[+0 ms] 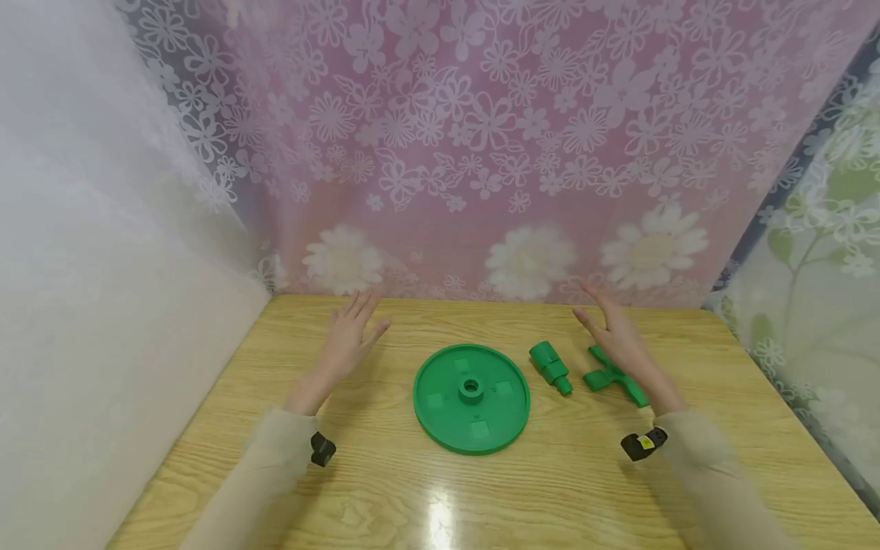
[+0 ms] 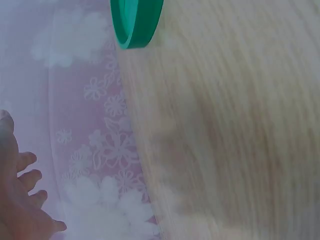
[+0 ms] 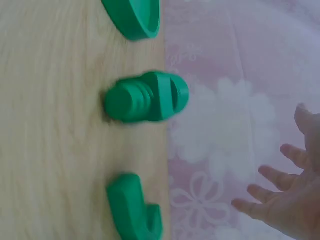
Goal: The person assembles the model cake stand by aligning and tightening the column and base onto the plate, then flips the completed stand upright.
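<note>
Left of the green disc, the left hand hovers over the wooden surface, its fingers spread and grasping nothing. The disc lies flat, hollow hub upward. Just right of the disc, a stepped green peg lies sideways. Farther right of it, a forked green piece lies partly hidden by the right hand, whose fingers are extended and released.

There on the table, the disc lies leftmost, the plug right of it, the cross farther right; the curtain hangs behind.
</note>
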`<state>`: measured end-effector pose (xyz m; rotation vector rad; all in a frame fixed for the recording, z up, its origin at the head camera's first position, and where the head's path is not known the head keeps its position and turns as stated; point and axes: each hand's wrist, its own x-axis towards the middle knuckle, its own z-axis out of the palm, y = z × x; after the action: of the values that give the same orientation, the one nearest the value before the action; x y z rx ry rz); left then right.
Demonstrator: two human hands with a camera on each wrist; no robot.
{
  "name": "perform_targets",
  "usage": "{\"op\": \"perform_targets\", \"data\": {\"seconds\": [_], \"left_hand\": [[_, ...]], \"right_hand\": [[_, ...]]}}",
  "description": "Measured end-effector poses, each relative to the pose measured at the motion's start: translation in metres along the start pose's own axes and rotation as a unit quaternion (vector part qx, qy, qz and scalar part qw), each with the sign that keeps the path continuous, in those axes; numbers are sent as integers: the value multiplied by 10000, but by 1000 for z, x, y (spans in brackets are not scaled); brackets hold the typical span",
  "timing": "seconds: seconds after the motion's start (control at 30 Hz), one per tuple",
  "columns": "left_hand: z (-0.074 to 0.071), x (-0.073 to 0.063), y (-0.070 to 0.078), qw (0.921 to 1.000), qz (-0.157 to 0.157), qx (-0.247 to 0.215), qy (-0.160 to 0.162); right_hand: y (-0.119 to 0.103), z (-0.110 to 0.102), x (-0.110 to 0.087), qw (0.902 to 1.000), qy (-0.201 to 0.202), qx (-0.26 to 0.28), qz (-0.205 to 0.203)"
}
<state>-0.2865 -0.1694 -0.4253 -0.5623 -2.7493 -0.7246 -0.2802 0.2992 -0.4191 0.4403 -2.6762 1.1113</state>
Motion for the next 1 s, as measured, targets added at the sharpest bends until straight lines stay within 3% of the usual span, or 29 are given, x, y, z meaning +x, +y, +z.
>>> {"op": "perform_targets", "data": {"seconds": [0.13,0.3,0.47,0.77,1.0], "left_hand": [[9,-8,8,9985,513,-167,10],[23,-17,17,9943,975,-319,-285],[35,-26,24,9926,1020,-483,-444],[49,-36,29,9895,1132,44,-894],[55,-43,31,9857,1126,39,-1252]], "right_hand": [[6,13,-2,9986,-106,507,-35],[13,26,-6,9965,-381,730,141],[14,35,-9,9949,-629,737,261],[14,46,-12,9905,-1019,838,376],[13,45,-12,9879,-1283,719,492]]}}
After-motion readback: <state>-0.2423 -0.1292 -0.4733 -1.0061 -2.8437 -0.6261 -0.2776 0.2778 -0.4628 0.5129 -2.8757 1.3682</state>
